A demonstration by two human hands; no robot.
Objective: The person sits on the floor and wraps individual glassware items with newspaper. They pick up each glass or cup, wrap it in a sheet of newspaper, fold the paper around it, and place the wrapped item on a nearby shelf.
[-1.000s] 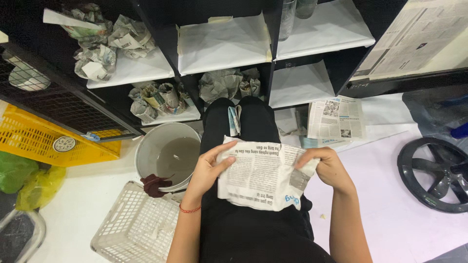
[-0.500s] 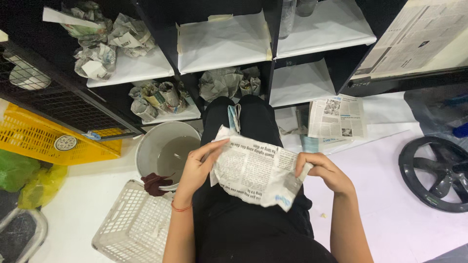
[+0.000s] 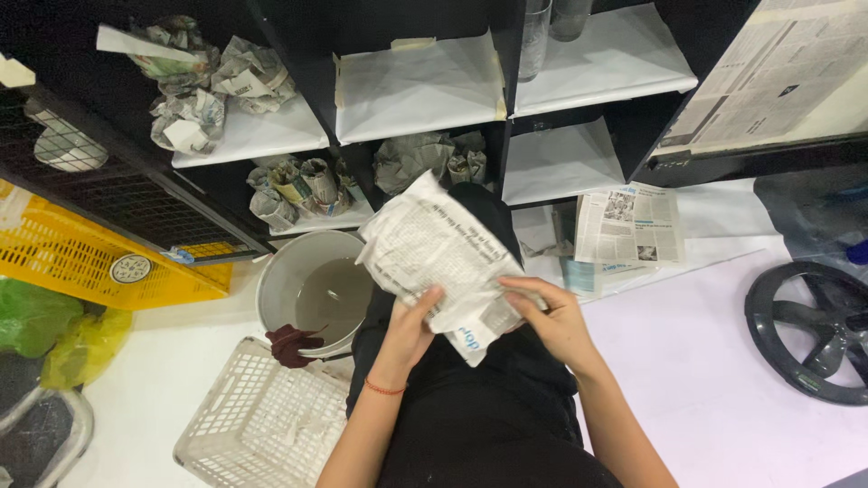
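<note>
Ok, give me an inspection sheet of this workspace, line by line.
Surface: pale floor, person seated on it.
Job's things: newspaper bundle held over the lap.
Clutter: grey bucket with dark rag on its rim, white basket, yellow crate, loose newspaper.
Hands: left hand and right hand both grip the bundle.
Cables: nothing seen.
Surroundings: black shelves with wrapped bundles, black wheel.

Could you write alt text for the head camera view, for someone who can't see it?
Seen from above, a seated person's left hand and right hand hold a newspaper-wrapped bundle over their lap. A grey bucket and a white basket stand on their left side, and black shelves ahead hold more crumpled newspaper bundles.
</note>
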